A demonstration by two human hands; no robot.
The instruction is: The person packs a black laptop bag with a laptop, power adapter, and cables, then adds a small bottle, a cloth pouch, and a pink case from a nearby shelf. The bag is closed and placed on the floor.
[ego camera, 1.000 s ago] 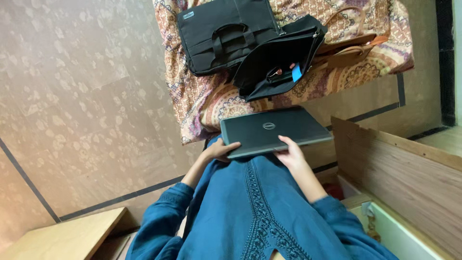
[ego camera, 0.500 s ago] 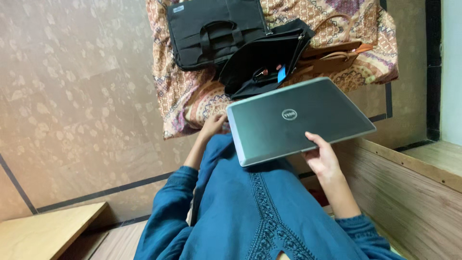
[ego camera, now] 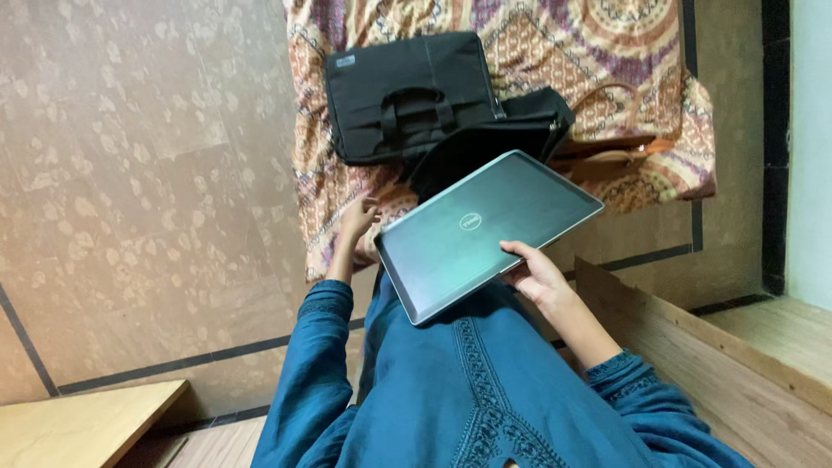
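Note:
A closed dark grey laptop (ego camera: 485,230) is lifted and tilted in front of me, its lid facing up. My right hand (ego camera: 535,276) grips its near right edge, thumb on the lid. At the laptop's left edge my left hand (ego camera: 358,217) reaches forward; its fingers seem to touch the patterned cloth (ego camera: 624,61) or the laptop's side, and I cannot tell which. Just beyond the laptop lies a black laptop bag (ego camera: 407,95) with handles, and beside it a second black bag (ego camera: 520,126) stands open, partly hidden by the laptop.
A brown strap or handle (ego camera: 607,147) lies on the cloth at the right. A wooden board (ego camera: 693,347) runs along my right side, and a light wooden surface (ego camera: 78,425) sits at the lower left. Tan patterned floor (ego camera: 147,191) spreads to the left.
The laptop has risen from my lap and moved forward toward the open bag, tilting more. My left hand slid from the laptop's corner toward the cloth.

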